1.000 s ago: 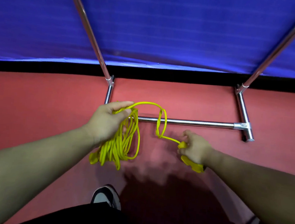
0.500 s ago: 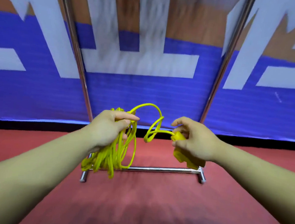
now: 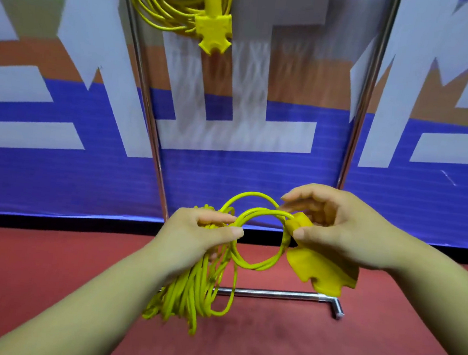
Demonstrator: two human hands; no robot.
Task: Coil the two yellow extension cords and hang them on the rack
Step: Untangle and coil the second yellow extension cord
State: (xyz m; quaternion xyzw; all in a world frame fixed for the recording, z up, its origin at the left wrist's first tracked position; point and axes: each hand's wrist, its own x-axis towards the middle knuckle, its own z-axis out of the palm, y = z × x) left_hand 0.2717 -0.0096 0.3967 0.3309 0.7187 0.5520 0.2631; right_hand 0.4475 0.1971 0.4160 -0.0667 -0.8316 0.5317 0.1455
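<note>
Left hand (image 3: 197, 230) grips coiled yellow cord (image 3: 188, 292) | right hand (image 3: 335, 234) fingers pinch socket end (image 3: 318, 267), looping tail to secure | first cord (image 3: 168, 4) hangs on rack (image 3: 147, 90)

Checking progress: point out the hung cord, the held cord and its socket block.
hung cord (image 3: 159, 15), head view, coiled loops.
held cord (image 3: 188, 295), head view, hanging bundle.
socket block (image 3: 318, 267), head view, flat body.

Room between rack uprights (image 3: 145, 107) open below hung cord (image 3: 209, 25); cord crowds upper left, right side apparently free.
</note>
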